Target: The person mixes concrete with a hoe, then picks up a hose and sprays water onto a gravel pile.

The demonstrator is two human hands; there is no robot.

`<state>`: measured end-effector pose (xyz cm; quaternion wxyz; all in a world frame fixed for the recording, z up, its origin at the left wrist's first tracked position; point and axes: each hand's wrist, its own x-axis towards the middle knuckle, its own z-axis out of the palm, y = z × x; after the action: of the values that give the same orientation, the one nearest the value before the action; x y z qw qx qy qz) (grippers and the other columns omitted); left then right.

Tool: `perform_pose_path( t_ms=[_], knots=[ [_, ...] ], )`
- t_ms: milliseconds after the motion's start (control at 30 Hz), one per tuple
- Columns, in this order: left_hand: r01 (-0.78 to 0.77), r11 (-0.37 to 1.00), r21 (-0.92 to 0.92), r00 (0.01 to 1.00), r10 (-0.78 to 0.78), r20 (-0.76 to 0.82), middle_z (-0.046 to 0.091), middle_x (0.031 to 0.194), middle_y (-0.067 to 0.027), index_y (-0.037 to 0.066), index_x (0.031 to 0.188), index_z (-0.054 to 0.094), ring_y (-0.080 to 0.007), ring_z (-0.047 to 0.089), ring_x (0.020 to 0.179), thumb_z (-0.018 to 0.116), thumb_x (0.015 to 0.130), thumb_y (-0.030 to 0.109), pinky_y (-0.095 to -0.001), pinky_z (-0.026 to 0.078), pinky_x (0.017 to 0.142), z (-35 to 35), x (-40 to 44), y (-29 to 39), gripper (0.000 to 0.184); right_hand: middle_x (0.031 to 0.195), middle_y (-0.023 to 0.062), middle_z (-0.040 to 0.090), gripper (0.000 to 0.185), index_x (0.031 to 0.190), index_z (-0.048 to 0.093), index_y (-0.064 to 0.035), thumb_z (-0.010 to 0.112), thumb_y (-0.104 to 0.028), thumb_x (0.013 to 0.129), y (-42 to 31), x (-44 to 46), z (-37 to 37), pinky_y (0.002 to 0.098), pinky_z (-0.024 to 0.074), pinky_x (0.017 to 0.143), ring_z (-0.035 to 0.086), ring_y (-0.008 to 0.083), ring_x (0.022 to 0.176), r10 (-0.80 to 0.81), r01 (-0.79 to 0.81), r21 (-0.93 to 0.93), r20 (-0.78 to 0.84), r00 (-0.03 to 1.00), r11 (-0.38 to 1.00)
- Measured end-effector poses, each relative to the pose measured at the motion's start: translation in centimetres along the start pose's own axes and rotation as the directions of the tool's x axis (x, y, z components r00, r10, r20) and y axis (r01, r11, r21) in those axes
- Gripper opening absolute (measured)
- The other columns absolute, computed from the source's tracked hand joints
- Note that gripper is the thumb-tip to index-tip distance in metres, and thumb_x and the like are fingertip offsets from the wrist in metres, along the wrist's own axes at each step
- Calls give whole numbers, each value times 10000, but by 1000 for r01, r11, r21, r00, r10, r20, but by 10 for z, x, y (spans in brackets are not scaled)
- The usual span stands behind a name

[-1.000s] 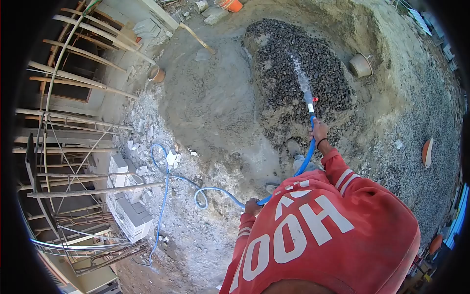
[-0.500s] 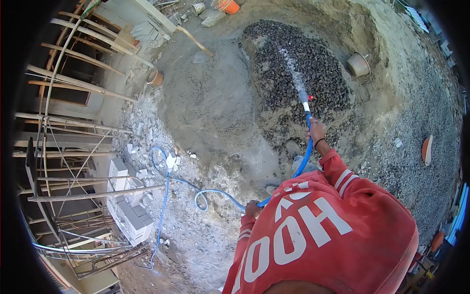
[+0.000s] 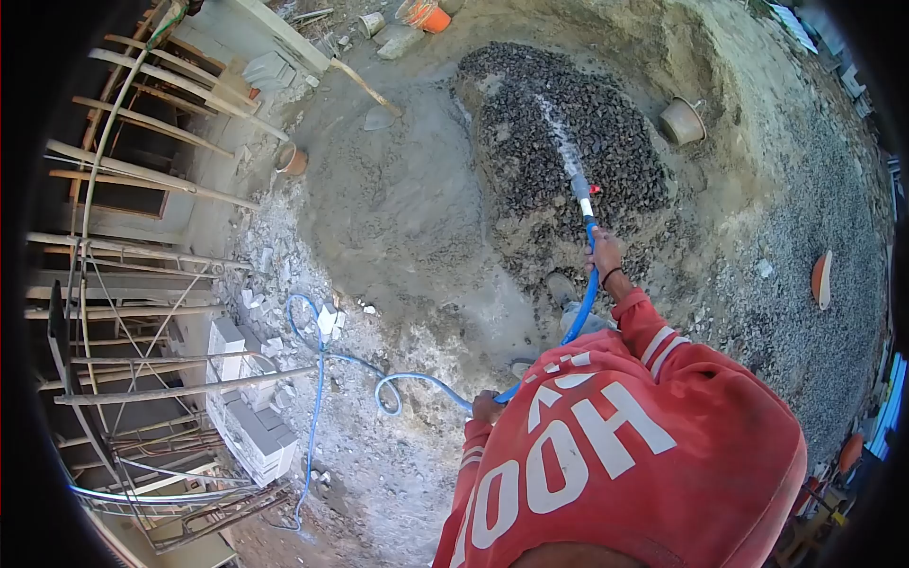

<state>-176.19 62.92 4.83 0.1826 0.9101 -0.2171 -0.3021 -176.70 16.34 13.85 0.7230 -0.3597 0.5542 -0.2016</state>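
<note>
My right hand (image 3: 606,254) is closed round the blue hose (image 3: 579,317) just below its white and grey nozzle (image 3: 582,194), which has a red valve handle. Water sprays from the nozzle onto a mound of dark gravel (image 3: 568,123). Near my waist, my left hand (image 3: 487,407) is wrapped round a lower part of the same hose. From there the hose runs left across the ground in a loop. Left of the gravel lies a wide patch of wet grey mix (image 3: 398,180), with a wooden-handled shovel (image 3: 365,87) resting at its upper edge.
A bucket (image 3: 682,121) stands right of the gravel; another (image 3: 292,160) is left of the wet patch. An orange bucket (image 3: 432,17) is at the top. Stacked grey blocks (image 3: 254,426) and wooden poles (image 3: 189,388) line the left. An orange-and-white object (image 3: 822,280) lies on gravel at right.
The nozzle and my right hand have shifted slightly left in view, and the water jet with them. Both hands keep their hold on the hose. The surroundings have shifted slightly too.
</note>
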Motion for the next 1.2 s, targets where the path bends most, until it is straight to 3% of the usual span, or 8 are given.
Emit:
perform_pose_path(
  t_ms=[267, 367, 567, 700, 767, 967, 1200],
  knots=[
    [3, 1000, -2, 997, -3, 78, 667, 772, -189, 58, 857, 692, -373, 645, 756, 704, 717, 369, -441, 501, 728, -7, 8, 1, 342, 600, 19, 428, 259, 1075, 459, -112, 426, -345, 965, 18, 19, -22, 284, 375, 321, 407, 115, 391, 85, -78, 183, -30, 996, 980],
    [21, 1000, -8, 995, -20, 93, 667, 773, -188, 57, 860, 691, -372, 645, 756, 704, 717, 366, -441, 501, 727, -9, 9, 3, 340, 609, -2, 436, 194, 1025, 466, -168, 430, -345, 956, 23, 21, -28, 256, 331, 344, 394, 97, 417, 65, -50, 102, -146, 987, 994],
    [37, 999, -15, 994, -35, 100, 668, 775, -187, 56, 866, 690, -371, 645, 756, 703, 717, 359, -440, 501, 725, -10, 9, 3, 338, 611, 4, 449, 206, 984, 483, -158, 458, -359, 940, 28, 25, -38, 274, 340, 345, 404, 110, 418, 120, -92, 137, -213, 970, 986],
    [46, 999, -22, 993, -43, 109, 668, 776, -187, 55, 870, 689, -370, 645, 756, 703, 717, 354, -440, 500, 724, -9, 10, 1, 336, 617, 8, 467, 224, 972, 479, -149, 465, -371, 942, 24, 22, -32, 272, 348, 348, 419, 109, 422, 89, -69, 110, -187, 978, 992],
    [49, 998, -28, 992, -46, 117, 668, 777, -187, 54, 872, 689, -370, 645, 756, 702, 717, 351, -439, 500, 724, -7, 9, -2, 335, 611, 23, 447, 280, 1045, 465, -126, 466, -388, 946, 20, 20, -25, 296, 389, 337, 430, 124, 405, 21, -19, 12, -147, 989, 1000],
    [47, 997, -60, 995, -42, 88, 670, 778, -185, 48, 864, 685, -368, 646, 755, 701, 716, 336, -437, 500, 719, -4, 7, -1, 325, 616, 25, 465, 350, 1150, 469, -80, 479, -364, 946, -4, -3, 2, 265, 384, 333, 432, 109, 411, -42, 38, -54, -60, 997, 998],
    [78, 996, -51, 996, -76, 35, 669, 794, -189, 45, 802, 665, -363, 648, 774, 706, 719, 362, -439, 504, 723, -4, 2, 9, 331, 598, 21, 456, 365, 1182, 458, -60, 472, -343, 952, -13, -10, 14, 258, 371, 322, 415, 99, 393, -52, 52, -45, 5, 999, 998]
  ],
)
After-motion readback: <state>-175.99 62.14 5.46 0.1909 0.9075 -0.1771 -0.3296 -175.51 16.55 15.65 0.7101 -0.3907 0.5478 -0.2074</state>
